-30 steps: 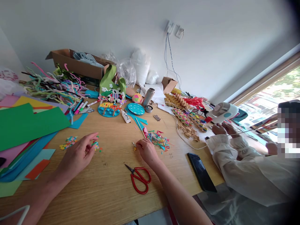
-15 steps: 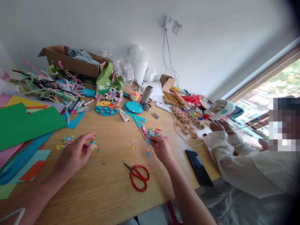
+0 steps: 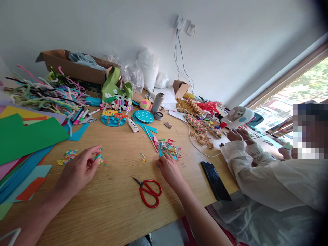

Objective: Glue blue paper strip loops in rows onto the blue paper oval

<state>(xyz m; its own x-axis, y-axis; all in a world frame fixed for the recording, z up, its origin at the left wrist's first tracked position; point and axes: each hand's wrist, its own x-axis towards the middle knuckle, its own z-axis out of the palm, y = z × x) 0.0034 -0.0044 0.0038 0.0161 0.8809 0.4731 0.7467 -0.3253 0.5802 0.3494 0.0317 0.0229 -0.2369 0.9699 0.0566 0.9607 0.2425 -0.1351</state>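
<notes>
My left hand (image 3: 77,169) rests on the wooden table (image 3: 115,201), fingers loosely curled, fingertips beside a small heap of coloured paper bits (image 3: 99,159). A second heap of bits (image 3: 65,157) lies to its left. My right hand (image 3: 169,169) is knuckles up, fingers bent down onto the table at the near edge of a pile of coloured paper scraps (image 3: 169,148); what its fingertips hold is hidden. Red-handled scissors (image 3: 148,191) lie between my arms. A tiny yellow scrap (image 3: 142,157) lies left of my right hand.
Coloured paper sheets (image 3: 23,140) cover the left. Pipe cleaners (image 3: 46,90), a cardboard box (image 3: 74,70), markers, glue tube (image 3: 133,125), teal discs (image 3: 145,116) and a steel bottle (image 3: 156,102) stand behind. A black phone (image 3: 214,180) lies at the right. A person in white (image 3: 276,181) works by a fan (image 3: 238,117).
My right hand went from the tiny yellow scrap rightward to the scrap pile, then drew back a little toward me. My left hand barely moved. The view shifted slightly.
</notes>
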